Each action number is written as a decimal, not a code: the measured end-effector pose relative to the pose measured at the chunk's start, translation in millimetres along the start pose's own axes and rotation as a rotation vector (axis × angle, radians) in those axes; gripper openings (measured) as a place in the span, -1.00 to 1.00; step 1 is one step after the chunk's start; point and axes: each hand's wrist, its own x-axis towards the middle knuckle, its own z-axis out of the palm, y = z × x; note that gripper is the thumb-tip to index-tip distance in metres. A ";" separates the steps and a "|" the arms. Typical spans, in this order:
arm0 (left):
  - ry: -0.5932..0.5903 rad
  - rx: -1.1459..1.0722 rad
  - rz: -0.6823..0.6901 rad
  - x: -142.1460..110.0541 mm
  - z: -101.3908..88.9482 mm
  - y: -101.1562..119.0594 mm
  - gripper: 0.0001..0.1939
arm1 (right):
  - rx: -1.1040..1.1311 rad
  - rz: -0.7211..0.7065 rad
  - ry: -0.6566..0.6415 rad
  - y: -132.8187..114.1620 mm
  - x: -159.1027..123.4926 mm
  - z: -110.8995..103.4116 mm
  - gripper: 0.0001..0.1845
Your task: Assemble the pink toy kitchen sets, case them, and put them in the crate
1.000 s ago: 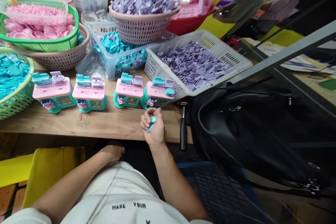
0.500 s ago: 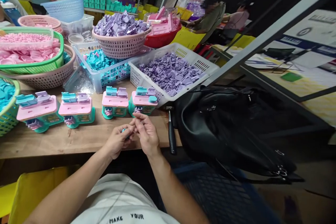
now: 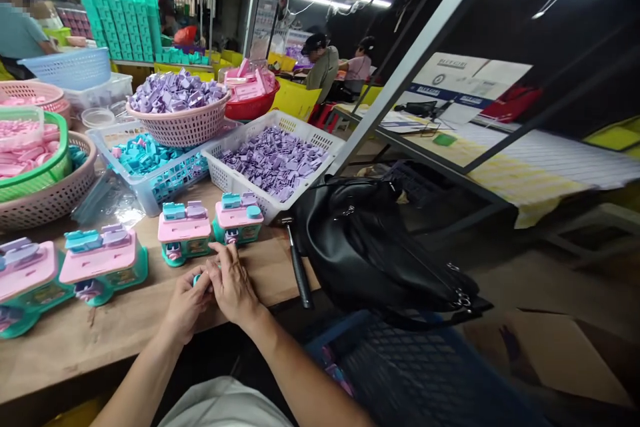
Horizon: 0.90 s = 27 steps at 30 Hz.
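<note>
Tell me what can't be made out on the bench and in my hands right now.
All in the head view:
Most of the small blue piece: covered by the left hand.
Whether the right hand holds it too: the hands overlap.
Leftmost toy: cut off by the left picture edge.
Floor of the white basket: buried under purple pieces.

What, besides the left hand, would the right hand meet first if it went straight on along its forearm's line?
Probably the pink-topped toy second from the right, beyond the right hand, though depth is unclear.
</note>
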 end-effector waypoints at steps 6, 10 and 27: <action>0.066 -0.068 0.103 5.0 -0.8 2.2 -0.31 | 0.173 -0.208 0.032 6.8 3.0 -18.1 -0.80; 0.072 -0.097 0.212 12.0 3.3 8.6 -0.36 | 0.129 -0.235 0.027 3.8 19.5 -28.0 -0.85; -0.291 -0.749 -0.093 0.3 -22.9 29.2 -0.81 | 0.056 -0.032 -0.034 -3.8 79.4 -6.8 -0.83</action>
